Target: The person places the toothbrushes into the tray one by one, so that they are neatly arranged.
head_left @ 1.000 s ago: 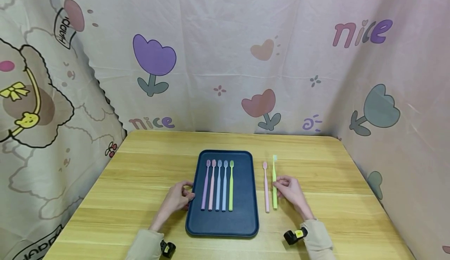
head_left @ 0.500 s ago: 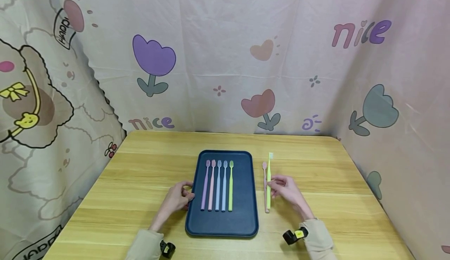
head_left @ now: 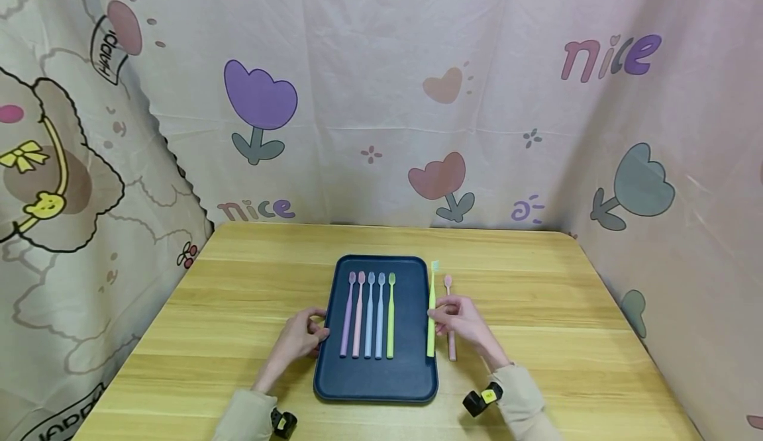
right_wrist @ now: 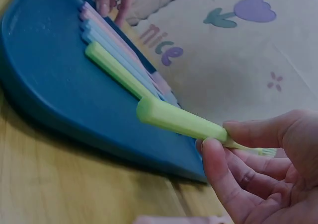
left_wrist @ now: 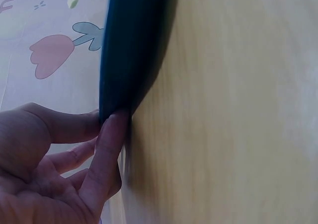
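A dark blue tray (head_left: 411, 378) lies on the table, its left rim pinched between the thumb and fingers of my left hand (head_left: 301, 334). Inside it, handles toward me, runs a row of toothbrushes: purple (head_left: 346, 325), pink (head_left: 357, 325), two light blue (head_left: 379, 325) and green (head_left: 391, 325). My right hand (head_left: 461, 322) pinches another green toothbrush (right_wrist: 174, 119) by its handle over the tray's right rim, bristle end pointing away. To the right of the tray a pink toothbrush (head_left: 452, 349) rests on the wood, partly hidden by the right hand.
The wooden table (head_left: 250, 262) reaches back to a printed curtain (head_left: 357, 83), with another curtain at the left. Small black cameras (head_left: 483, 399) sit on both wrists.
My right hand has carried the green toothbrush leftward, from beside the pink one on the table, across it, to the tray's right rim. The left hand stays at the tray's left edge.
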The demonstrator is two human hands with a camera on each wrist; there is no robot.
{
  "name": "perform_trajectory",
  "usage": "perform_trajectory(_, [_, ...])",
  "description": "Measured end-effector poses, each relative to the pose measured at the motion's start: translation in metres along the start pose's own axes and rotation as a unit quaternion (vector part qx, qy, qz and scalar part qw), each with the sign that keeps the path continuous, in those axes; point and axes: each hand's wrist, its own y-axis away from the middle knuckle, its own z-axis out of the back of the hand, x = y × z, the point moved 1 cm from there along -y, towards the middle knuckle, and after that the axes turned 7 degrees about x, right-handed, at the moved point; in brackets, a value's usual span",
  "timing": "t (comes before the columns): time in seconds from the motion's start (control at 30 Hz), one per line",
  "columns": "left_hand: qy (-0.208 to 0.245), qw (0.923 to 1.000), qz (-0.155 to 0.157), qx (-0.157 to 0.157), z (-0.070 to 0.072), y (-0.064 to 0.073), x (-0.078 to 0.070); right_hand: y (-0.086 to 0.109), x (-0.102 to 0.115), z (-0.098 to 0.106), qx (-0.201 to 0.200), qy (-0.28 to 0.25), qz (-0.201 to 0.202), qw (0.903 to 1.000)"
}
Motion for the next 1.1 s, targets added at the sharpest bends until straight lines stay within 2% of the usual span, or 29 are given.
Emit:
perform_trajectory(0.27, [-0.002, 1.0000, -0.002, 0.000, 0.000, 0.000, 0.000, -0.019, -0.013, -0.010, 0.016, -0.001, -0.006, 0.9999])
perform_trajectory(0.43, [0.000, 1.0000, -0.001, 0.000, 0.000, 0.000, 0.000, -0.028, -0.022, -0.016, 0.012, 0.024, -0.014, 0.9995])
perform_trajectory(0.57, [-0.001, 1.0000, -0.001, 0.001, 0.000, 0.001, 0.000, -0.031, -0.021, -0.021, 0.015, 0.031, -0.013, 0.9993])
perform_trajectory(0.87, [0.001, 1.0000, -0.006, 0.001, 0.000, 0.001, 0.000, -0.026, 0.002, -0.035, 0.030, 0.042, -0.029, 0.9982])
perform_trajectory(1.1, [0.001, 1.0000, -0.006, 0.001, 0.000, 0.000, 0.000, -0.039, -0.017, -0.037, 0.016, 0.042, -0.031, 0.9985])
